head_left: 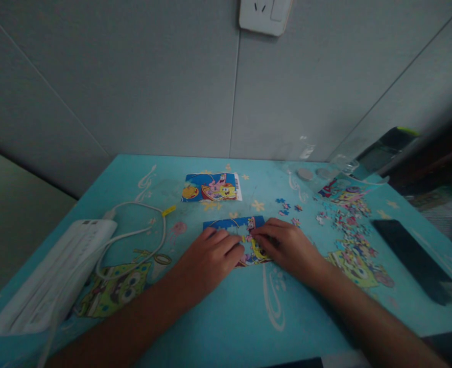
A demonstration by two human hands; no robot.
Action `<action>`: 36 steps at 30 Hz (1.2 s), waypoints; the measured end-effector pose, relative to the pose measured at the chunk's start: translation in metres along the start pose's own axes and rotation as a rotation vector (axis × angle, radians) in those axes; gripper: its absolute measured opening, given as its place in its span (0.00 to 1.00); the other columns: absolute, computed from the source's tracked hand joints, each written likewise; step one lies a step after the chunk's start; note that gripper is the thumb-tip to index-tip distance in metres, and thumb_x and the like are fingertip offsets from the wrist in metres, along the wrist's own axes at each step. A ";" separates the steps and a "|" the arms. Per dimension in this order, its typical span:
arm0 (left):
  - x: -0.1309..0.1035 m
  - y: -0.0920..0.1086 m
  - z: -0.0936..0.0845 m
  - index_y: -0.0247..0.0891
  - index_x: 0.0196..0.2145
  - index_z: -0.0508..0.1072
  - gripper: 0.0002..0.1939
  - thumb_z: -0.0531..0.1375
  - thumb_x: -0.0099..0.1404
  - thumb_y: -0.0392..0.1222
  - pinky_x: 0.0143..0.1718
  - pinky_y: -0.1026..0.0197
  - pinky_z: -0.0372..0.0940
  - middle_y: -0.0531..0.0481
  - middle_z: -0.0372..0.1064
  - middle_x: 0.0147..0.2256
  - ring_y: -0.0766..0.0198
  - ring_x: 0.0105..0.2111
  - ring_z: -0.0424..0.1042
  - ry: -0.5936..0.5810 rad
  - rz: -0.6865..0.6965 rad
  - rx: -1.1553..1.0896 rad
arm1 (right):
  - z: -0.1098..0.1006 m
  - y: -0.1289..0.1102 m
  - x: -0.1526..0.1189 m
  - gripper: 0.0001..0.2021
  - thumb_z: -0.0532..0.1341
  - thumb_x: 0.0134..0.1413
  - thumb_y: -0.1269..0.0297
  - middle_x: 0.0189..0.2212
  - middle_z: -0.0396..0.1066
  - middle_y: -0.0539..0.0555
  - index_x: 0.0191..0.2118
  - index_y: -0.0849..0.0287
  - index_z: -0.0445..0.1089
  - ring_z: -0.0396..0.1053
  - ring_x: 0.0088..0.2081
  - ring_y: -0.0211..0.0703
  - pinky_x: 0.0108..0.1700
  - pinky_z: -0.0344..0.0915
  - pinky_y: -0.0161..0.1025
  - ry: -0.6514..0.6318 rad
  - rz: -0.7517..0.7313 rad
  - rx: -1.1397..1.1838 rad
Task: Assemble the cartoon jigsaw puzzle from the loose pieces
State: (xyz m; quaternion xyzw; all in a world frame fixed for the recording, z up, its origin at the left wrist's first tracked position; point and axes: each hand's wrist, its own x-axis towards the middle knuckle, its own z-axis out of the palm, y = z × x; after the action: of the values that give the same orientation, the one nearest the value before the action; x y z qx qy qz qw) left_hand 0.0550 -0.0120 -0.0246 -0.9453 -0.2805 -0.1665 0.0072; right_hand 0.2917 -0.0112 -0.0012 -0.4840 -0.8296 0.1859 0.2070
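A partly assembled jigsaw puzzle [231, 223] with a blue top edge and cartoon figures lies flat on the table, with an open gap in its middle. My left hand [212, 255] rests over its left and lower part, fingers bent and close together, hiding that side. On the right side of the puzzle, my right hand [287, 245] has thumb and forefinger pinched at the surface; whatever is between them is hidden. Behind the puzzle lies a picture card [212, 187] showing a matching cartoon scene. Several loose blue puzzle pieces [284, 206] sit behind and right of my right hand.
A heap of puzzle pieces [352, 227] spreads at the right, beside a clear plastic bag [348, 191] with a cartoon print. Farther right lies a dark phone-like slab [417, 260]. At left, a white power strip [53, 276] trails a looping white cable [163, 232]. A wall closes off the back.
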 end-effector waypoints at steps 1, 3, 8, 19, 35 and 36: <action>0.000 0.000 0.000 0.37 0.44 0.74 0.10 0.54 0.75 0.41 0.44 0.52 0.59 0.46 0.73 0.43 0.55 0.44 0.69 -0.006 -0.001 -0.002 | 0.000 0.000 0.000 0.10 0.57 0.66 0.67 0.37 0.74 0.53 0.44 0.54 0.77 0.72 0.37 0.40 0.42 0.67 0.38 0.004 0.004 0.003; 0.001 0.000 -0.001 0.37 0.44 0.74 0.10 0.54 0.74 0.41 0.45 0.52 0.59 0.46 0.73 0.43 0.55 0.44 0.69 -0.008 0.000 -0.006 | 0.002 -0.001 0.001 0.10 0.58 0.66 0.65 0.37 0.74 0.53 0.45 0.54 0.77 0.72 0.37 0.41 0.42 0.67 0.38 0.006 0.009 0.008; 0.000 0.000 0.001 0.38 0.45 0.74 0.10 0.54 0.74 0.41 0.46 0.51 0.59 0.46 0.73 0.45 0.56 0.45 0.70 0.029 0.007 -0.010 | 0.010 -0.004 0.004 0.09 0.59 0.65 0.64 0.37 0.73 0.54 0.44 0.56 0.76 0.71 0.38 0.41 0.44 0.66 0.39 -0.016 -0.009 -0.030; 0.001 -0.004 -0.001 0.37 0.48 0.73 0.17 0.45 0.76 0.34 0.44 0.54 0.66 0.46 0.76 0.42 0.59 0.40 0.73 0.198 0.042 0.001 | 0.013 -0.006 0.005 0.03 0.63 0.61 0.67 0.34 0.72 0.52 0.37 0.58 0.74 0.70 0.35 0.39 0.41 0.64 0.36 0.041 0.020 0.015; -0.012 -0.016 0.008 0.39 0.53 0.71 0.25 0.46 0.66 0.23 0.49 0.53 0.68 0.48 0.75 0.47 0.58 0.46 0.73 0.143 -0.004 -0.024 | -0.052 0.086 0.003 0.09 0.61 0.59 0.63 0.32 0.80 0.55 0.38 0.60 0.78 0.74 0.31 0.44 0.37 0.66 0.39 0.451 0.520 -0.026; -0.011 -0.016 0.008 0.39 0.52 0.71 0.24 0.46 0.66 0.24 0.49 0.54 0.68 0.48 0.75 0.46 0.58 0.46 0.73 0.149 0.004 -0.025 | -0.051 0.092 0.003 0.09 0.61 0.59 0.63 0.31 0.80 0.55 0.38 0.60 0.79 0.75 0.32 0.45 0.37 0.67 0.39 0.440 0.522 -0.023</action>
State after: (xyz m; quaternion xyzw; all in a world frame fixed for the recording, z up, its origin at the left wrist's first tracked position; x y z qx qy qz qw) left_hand 0.0400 -0.0039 -0.0368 -0.9308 -0.2755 -0.2397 0.0166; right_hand 0.3840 0.0393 -0.0039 -0.7110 -0.6151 0.1144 0.3210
